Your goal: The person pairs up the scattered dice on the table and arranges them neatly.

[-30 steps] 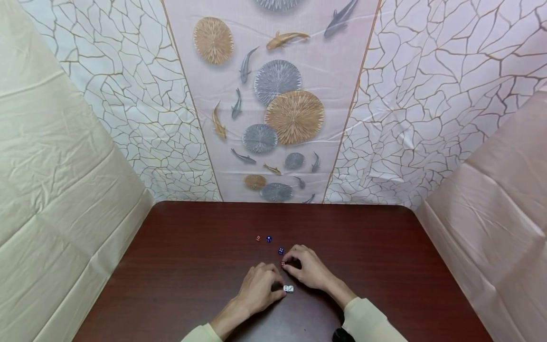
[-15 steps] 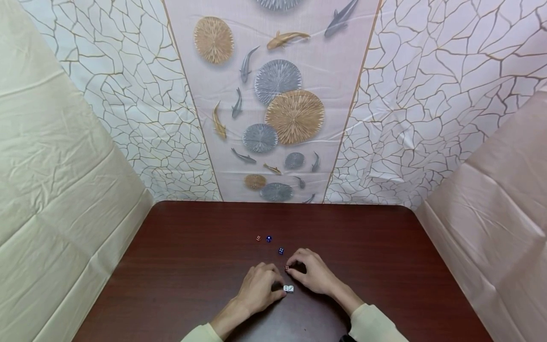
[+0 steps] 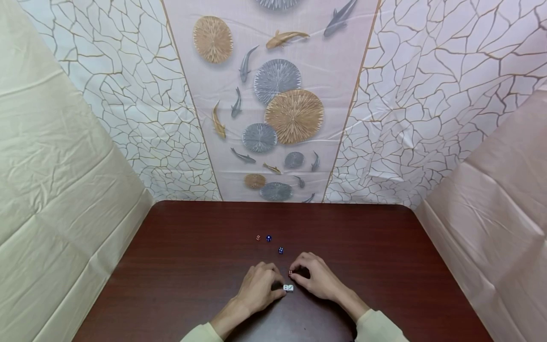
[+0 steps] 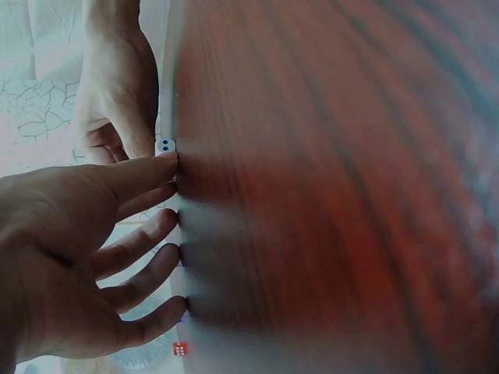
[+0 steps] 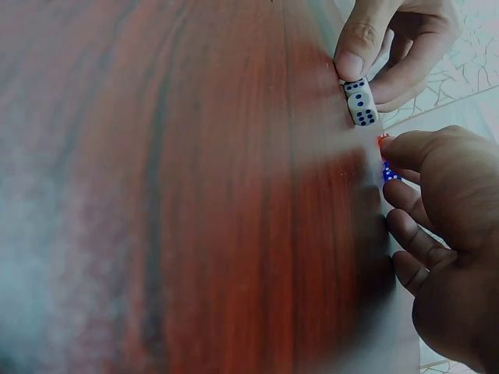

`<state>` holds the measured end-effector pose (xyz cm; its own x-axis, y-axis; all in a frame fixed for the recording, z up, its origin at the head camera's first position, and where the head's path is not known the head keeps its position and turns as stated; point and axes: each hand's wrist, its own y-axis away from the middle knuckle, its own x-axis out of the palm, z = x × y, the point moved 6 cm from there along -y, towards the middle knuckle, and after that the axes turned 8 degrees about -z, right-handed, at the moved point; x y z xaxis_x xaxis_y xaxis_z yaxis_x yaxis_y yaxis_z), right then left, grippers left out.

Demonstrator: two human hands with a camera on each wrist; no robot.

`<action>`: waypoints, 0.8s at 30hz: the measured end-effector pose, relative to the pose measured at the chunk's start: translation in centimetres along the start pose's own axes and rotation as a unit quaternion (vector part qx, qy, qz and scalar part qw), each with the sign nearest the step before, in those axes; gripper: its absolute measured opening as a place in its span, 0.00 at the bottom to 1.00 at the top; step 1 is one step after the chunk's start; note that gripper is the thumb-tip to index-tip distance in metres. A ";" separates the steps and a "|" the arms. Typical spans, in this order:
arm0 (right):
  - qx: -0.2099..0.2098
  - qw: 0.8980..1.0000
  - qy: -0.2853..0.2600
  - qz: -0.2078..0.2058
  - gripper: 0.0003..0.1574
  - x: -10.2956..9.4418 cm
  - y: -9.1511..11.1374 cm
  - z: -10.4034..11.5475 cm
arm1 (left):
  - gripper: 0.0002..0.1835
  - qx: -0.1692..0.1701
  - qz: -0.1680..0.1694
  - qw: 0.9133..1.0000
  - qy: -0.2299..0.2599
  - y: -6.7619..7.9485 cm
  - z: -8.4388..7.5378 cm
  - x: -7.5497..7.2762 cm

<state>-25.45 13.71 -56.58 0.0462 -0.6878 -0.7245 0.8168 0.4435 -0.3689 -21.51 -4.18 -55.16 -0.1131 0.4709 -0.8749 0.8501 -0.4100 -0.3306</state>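
Note:
Two white dice [image 3: 288,288] sit side by side on the table. My left hand [image 3: 258,289] rests there with thumb and index finger around the left one of them; the right wrist view shows its thumb right at the white die [image 5: 361,109]. Just behind this pair, my right hand [image 3: 316,276] pinches a red die [image 3: 290,273] between thumb and index finger, low at the tabletop. In the right wrist view this red die is mostly hidden by my thumb.
Beyond the hands, a blue die [image 3: 280,250] lies on the dark wooden table [image 3: 192,247]. Farther back are a second blue die [image 3: 268,238] and another red die [image 3: 258,238], close together. Patterned cloth [image 3: 278,142] hangs at the table's back edge.
My right hand has drawn the red die toward me and slightly right, away from the nearer blue die and closer to the white pair. The left hand has stayed in place.

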 end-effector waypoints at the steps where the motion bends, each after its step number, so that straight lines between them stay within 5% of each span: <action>1: 0.000 1.000 0.000 0.002 0.04 0.0 0.1 0.0 | 0.08 0.000 -0.001 1.000 0.000 0.0 0.0 0.0; 24: 0.000 1.000 0.009 0.003 0.04 0.1 0.5 0.4 | 0.07 -0.003 0.001 1.000 0.006 0.0 0.0 -0.1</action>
<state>-24.82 13.59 -56.61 0.0411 -0.6737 -0.7378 0.8167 0.4480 -0.3636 -21.46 -4.17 -55.10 -0.1055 0.4792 -0.8713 0.8535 -0.4060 -0.3266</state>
